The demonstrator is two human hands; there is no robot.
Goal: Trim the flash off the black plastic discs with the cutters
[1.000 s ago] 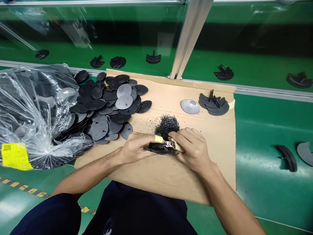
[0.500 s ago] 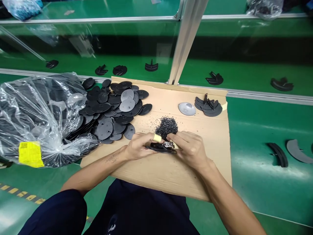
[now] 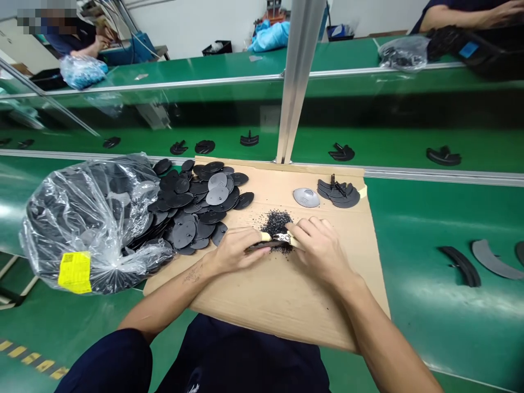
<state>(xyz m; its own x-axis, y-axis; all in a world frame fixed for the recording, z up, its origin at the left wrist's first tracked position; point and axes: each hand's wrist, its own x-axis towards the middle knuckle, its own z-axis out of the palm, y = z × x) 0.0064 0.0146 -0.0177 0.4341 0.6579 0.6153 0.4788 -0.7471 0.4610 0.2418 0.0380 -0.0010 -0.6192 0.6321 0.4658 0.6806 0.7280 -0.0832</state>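
Observation:
My left hand is closed around a dark oval plastic part, seen nearly edge-on above the cardboard sheet. My right hand grips a pair of nippers, whose silver head meets the part's upper side. The handles are mostly hidden in my palm. Pale yellow tape or a finger cover wraps my left thumb or finger. Just behind both hands lies a heap of small black plastic clippings. Many similar oval parts are piled to the left on the cardboard.
A clear plastic bag full of dark parts stands left. A lone grey oval part and fanned black pieces lie at the back right. Behind the cardboard rises a metal post. Curved pieces lie right. People sit across the bench.
My view has tilted upward, bringing people and the far bench into sight. The held part now appears more edge-on. Both hands keep their grip near the clippings.

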